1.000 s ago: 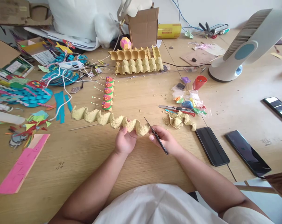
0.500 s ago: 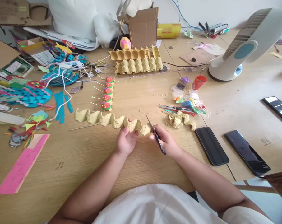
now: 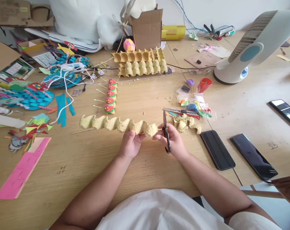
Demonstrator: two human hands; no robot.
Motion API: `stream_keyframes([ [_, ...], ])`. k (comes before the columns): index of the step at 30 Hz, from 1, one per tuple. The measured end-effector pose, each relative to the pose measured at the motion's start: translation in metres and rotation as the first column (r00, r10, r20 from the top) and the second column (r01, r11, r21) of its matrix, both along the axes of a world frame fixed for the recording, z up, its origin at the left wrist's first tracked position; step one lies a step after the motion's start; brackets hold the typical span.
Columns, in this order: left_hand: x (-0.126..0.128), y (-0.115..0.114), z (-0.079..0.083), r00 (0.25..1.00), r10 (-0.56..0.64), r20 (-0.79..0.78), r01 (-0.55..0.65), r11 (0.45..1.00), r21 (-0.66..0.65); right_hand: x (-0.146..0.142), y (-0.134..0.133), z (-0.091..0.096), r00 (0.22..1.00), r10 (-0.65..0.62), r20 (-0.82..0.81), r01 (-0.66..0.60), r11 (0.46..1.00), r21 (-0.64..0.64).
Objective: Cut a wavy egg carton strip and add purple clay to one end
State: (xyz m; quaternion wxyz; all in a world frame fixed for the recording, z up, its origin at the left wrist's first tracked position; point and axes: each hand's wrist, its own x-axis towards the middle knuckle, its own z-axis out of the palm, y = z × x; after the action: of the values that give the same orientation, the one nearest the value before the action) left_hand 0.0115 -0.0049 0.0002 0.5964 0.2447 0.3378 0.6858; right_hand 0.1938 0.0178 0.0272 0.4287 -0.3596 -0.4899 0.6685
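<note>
My left hand (image 3: 132, 143) is closed around the lower edge of a pale yellow strip of egg carton (image 3: 122, 125), thumb in front and fingers behind it. The strip is a row of several bumpy cups stretching to the left above the table. Dark-handled scissors (image 3: 167, 134) are in my right hand (image 3: 174, 140), their blades pointing up and away from me. The right thumb and a fingertip reach to the strip's right end, by a thin sliver of carton. Whether the blades are parted is hard to see. Cut carton scraps (image 3: 183, 123) lie just beyond my right hand.
A row of painted carton cups with pins (image 3: 110, 95) stands beyond the strip. More egg cartons (image 3: 145, 65) lie at the back. A utility knife (image 3: 180, 111), red cup (image 3: 204, 85) and bagged clay (image 3: 194, 105) are right. Phones (image 3: 218, 149) and a fan (image 3: 245, 51) stand farther right.
The scissors have swung more upright and shifted right with my right hand. The carton strip has moved slightly right and tilted a little in my left hand.
</note>
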Motion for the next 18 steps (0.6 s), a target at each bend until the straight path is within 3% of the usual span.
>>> stream_keyframes([
  [4,0.002,-0.001,0.000,0.999,-0.040,-0.020,0.040,0.998,0.037,-0.001,0.002,0.001,0.998,-0.059,-0.008,0.059,0.998,0.026],
  [11,-0.002,-0.001,-0.005,0.982,-0.111,-0.149,0.125,0.988,0.086,0.003,0.003,-0.003,0.996,-0.018,-0.083,0.012,0.997,-0.075],
  [16,0.000,-0.009,-0.005,0.895,-0.204,-0.397,0.206,0.978,-0.039,0.004,0.007,-0.002,0.976,-0.138,-0.168,0.106,0.976,-0.188],
  [18,0.001,-0.012,-0.005,0.852,-0.201,-0.483,0.181,0.979,-0.090,0.004,0.009,-0.001,0.970,-0.164,-0.182,0.119,0.964,-0.238],
])
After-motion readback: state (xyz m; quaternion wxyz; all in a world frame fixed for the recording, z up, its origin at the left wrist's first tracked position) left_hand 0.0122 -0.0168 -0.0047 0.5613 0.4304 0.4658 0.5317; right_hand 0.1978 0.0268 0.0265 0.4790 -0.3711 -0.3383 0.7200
